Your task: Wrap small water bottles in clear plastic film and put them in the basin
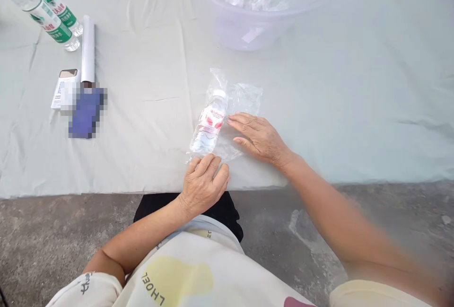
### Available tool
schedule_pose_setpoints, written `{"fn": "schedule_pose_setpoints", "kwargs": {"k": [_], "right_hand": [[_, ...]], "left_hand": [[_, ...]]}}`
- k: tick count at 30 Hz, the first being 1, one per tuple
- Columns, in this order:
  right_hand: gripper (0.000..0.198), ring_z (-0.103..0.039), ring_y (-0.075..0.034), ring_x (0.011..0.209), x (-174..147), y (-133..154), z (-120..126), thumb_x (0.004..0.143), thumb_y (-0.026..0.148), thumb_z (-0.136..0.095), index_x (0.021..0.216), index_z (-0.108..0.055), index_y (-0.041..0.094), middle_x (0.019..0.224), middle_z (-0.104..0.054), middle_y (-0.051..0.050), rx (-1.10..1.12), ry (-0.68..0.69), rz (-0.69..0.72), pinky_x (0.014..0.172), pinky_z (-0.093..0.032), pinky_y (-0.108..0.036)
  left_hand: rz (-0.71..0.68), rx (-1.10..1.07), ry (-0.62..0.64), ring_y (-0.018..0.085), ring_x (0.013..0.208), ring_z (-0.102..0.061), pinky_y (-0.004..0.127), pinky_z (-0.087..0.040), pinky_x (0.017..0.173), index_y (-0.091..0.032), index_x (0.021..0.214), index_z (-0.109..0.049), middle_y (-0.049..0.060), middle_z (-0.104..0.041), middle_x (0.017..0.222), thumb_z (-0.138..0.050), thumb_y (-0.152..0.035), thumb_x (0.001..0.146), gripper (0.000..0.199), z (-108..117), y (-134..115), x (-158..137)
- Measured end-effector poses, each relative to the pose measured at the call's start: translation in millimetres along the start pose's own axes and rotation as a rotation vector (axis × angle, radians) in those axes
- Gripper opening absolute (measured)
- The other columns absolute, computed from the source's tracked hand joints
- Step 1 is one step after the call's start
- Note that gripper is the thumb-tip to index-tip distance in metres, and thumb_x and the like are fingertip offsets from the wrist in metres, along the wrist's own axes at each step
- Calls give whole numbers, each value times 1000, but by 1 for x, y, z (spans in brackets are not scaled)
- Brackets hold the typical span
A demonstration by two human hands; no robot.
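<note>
A small clear plastic bottle (209,125) with a white cap and a pink-and-white label lies tilted on the cloth-covered table. Thin clear plastic film (245,99) spreads under and around it, out past the cap and to its right. At the bottle's base, my left hand (205,181) has its fingers curled closed at the film's near edge; the fingertips are partly hidden. My right hand (262,139) lies with fingers stretched out over the film, the tips close to the bottle's right side.
A translucent purple basin (244,30) holding crumpled clear plastic stands at the back. At the left are two larger water bottles (58,23) with green labels, a white roll (88,49), a small white box (65,88) and a pixelated blue item (85,115).
</note>
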State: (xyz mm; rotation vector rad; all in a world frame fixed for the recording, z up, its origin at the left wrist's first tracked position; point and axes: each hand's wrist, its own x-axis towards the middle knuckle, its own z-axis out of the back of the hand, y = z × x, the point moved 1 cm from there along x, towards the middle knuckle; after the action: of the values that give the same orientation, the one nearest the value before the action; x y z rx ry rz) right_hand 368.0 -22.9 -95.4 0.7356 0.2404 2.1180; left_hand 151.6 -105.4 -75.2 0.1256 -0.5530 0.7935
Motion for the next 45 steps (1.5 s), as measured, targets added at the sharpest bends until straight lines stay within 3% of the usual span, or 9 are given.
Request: {"fn": "schedule_pose_setpoints", "kwargs": {"k": [4,9,15,19,23,27,33,38,45], "right_hand": [[42,-60,-33,128,-21,24,5,94,55,-56,121,-69,25,122,-74,-9,-21,13,-76,104,-47,-53],[17,-65,-26,121,-50,46,7,95,27,-58,88,-73,32,115,-77,0,-50,55,-35,104,-46,-52],[24,-67,-29,119,-97,37,27,94,16,-53,91,-71,32,115,-76,-1,-102,-58,-177,93,-55,-53],[23,-70,-31,112,-116,33,45,90,15,-55,88,-70,32,108,-77,-4,-133,-163,-245,89,-57,-55],[21,-72,-30,101,-100,40,52,91,18,-55,93,-69,34,106,-77,-3,-128,-307,-352,86,-58,-53],[20,-72,-27,99,-51,50,47,96,25,-51,99,-69,30,104,-76,-6,-98,-462,-428,81,-60,-47],[29,-64,-25,118,16,23,44,99,42,-48,108,-71,27,117,-74,-7,42,-478,-396,103,-52,-47],[53,-57,-25,131,28,-38,40,98,64,-37,106,-75,27,124,-72,-4,339,-254,-481,115,-40,-47],[67,-62,-29,107,-7,-56,37,93,76,-29,85,-73,26,101,-74,-10,151,-259,-601,99,-47,-50]], "left_hand": [[9,-66,25,27,106,-67,38,-43,86,-19,106,-66,13,-73,113,-58,-29,93,17,-2,-7,2],[5,-81,79,29,105,-66,40,-45,86,-17,112,-64,17,-70,119,-60,-34,93,26,-1,-12,6],[-126,-239,235,25,97,-68,35,-50,71,-15,115,-59,16,-68,121,-59,-31,94,27,5,-31,15],[-194,-499,-46,13,70,-66,28,-48,63,-21,103,-60,3,-72,89,-51,-19,96,12,31,-25,20],[231,-423,-293,16,79,-66,30,-51,70,-22,107,-58,4,-69,86,-47,-17,96,15,38,13,28],[386,-254,2,33,119,-59,49,-47,95,-17,119,-59,17,-67,120,-54,-42,97,34,9,31,31],[296,-215,267,40,136,-46,58,-38,108,-12,135,-53,20,-60,134,-64,-57,88,65,-20,-11,30],[223,-134,390,40,140,-43,59,-36,111,-23,148,-43,17,-56,140,-71,-34,85,70,-23,-36,35],[228,-301,378,30,119,-59,50,-46,99,-19,148,-44,12,-67,126,-48,-5,90,60,-35,-33,37]]}}
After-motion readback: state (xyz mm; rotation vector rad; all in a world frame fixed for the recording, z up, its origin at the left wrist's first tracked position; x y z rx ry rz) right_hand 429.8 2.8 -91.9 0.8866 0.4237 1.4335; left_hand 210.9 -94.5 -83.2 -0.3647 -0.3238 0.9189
